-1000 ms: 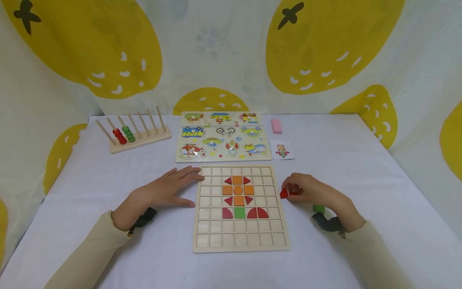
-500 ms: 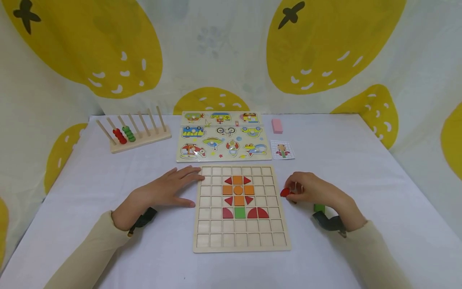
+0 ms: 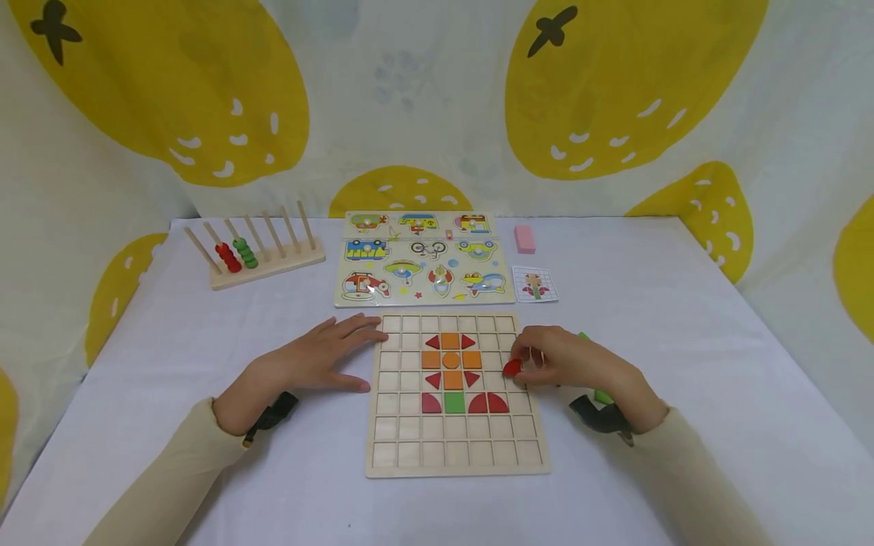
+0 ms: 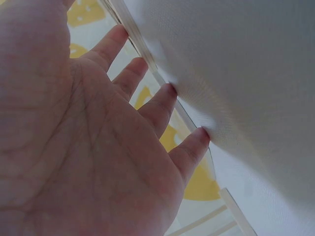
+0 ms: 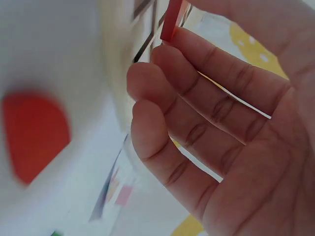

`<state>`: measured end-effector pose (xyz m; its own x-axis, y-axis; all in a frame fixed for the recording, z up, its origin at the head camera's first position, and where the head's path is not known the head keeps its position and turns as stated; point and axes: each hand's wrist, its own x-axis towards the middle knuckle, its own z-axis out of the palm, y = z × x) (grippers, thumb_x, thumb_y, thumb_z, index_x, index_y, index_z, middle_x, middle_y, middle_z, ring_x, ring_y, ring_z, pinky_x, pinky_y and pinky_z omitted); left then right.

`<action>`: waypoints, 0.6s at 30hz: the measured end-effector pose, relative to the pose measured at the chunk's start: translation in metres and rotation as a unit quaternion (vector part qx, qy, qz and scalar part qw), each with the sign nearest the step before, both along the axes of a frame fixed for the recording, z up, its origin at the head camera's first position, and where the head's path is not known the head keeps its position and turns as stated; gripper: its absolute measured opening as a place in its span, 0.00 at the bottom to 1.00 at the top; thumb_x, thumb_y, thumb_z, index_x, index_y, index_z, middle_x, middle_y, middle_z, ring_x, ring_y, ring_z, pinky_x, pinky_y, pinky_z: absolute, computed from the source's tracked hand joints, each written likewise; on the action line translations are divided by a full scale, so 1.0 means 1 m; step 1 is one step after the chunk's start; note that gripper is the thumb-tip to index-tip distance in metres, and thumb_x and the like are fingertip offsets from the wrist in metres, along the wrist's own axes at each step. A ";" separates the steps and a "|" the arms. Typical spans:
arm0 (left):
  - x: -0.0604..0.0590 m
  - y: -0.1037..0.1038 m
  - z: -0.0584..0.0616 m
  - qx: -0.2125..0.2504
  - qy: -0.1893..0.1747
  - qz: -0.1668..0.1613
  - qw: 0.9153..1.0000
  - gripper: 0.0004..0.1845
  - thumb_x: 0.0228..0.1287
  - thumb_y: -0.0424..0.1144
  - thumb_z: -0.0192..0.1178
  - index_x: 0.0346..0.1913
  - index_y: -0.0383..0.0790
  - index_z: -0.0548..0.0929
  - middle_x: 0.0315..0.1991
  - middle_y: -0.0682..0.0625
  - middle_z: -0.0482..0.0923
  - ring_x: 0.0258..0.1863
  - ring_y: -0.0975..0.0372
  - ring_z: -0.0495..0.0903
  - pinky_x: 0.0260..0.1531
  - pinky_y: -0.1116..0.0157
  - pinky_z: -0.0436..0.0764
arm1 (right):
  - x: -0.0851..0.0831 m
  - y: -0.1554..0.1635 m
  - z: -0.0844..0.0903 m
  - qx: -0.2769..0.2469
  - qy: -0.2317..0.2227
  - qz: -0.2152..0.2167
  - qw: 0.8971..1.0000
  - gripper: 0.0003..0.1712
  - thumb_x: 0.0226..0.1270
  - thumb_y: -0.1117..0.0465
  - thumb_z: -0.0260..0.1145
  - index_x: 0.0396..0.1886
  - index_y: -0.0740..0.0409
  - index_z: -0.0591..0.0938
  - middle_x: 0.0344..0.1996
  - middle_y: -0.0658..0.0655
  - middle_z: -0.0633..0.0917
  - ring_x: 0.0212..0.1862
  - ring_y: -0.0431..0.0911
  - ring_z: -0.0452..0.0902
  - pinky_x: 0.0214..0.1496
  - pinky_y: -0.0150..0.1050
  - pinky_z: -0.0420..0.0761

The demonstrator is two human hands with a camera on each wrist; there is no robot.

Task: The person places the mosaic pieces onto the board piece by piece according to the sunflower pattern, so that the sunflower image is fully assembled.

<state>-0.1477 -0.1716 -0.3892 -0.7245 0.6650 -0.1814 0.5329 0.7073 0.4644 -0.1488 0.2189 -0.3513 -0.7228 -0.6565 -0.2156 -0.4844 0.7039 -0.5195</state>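
My right hand (image 3: 580, 360) pinches a red rounded tile (image 3: 512, 368) between thumb and index finger, over the right edge of a wooden grid board (image 3: 457, 471). In the right wrist view the held tile shows edge-on at the top, and a second red piece (image 5: 35, 135) lies on the white cloth. Fingers spread, my left hand (image 3: 307, 362) rests with its fingertips at the board's left edge. On the board, orange squares surround an orange circle (image 3: 451, 361), with red triangles at the corners. Below them sit a green square (image 3: 454, 403) and red quarter-circles (image 3: 498, 403).
Green pieces (image 3: 604, 396) lie partly hidden by my right forearm. Behind the board are a vehicle peg puzzle (image 3: 423, 296), a small pattern card (image 3: 549, 294) and a pink block (image 3: 524, 240). A peg rack (image 3: 273, 273) with red and green beads stands at the back left.
My right hand has moved left with the red tile, from the cloth beside the board to over its right edge. My left hand stays in place.
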 end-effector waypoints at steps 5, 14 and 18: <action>0.001 0.000 0.001 0.002 -0.004 0.001 1.000 0.41 0.59 0.58 0.66 0.72 0.50 0.63 0.75 0.45 0.54 0.75 0.49 0.51 0.70 0.39 0.48 | 0.001 -0.019 0.003 -0.004 -0.007 0.023 1.000 0.10 0.60 0.59 0.72 0.39 0.56 0.83 0.29 0.49 0.78 0.35 0.43 0.72 0.34 0.31 0.74; 0.001 -0.001 0.001 -0.002 0.001 0.002 1.000 0.41 0.59 0.59 0.65 0.72 0.51 0.63 0.76 0.46 0.54 0.75 0.49 0.51 0.70 0.39 0.48 | 0.002 -0.056 0.007 0.006 -0.008 0.075 0.997 0.10 0.61 0.57 0.72 0.39 0.55 0.84 0.30 0.49 0.78 0.35 0.43 0.72 0.35 0.31 0.75; 0.000 0.000 0.001 0.001 0.000 -0.002 1.000 0.41 0.59 0.58 0.66 0.72 0.50 0.63 0.75 0.45 0.54 0.75 0.49 0.51 0.70 0.39 0.48 | 0.003 -0.069 0.006 0.023 -0.009 0.093 0.995 0.12 0.60 0.55 0.73 0.40 0.54 0.83 0.30 0.48 0.78 0.36 0.42 0.72 0.36 0.31 0.75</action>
<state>-0.1474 -0.1719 -0.3883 -0.7217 0.6684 -0.1799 0.5362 0.7042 0.4653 -0.1460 0.1494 -0.3451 -0.5850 -0.7681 -0.2603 -0.6002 0.6259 -0.4981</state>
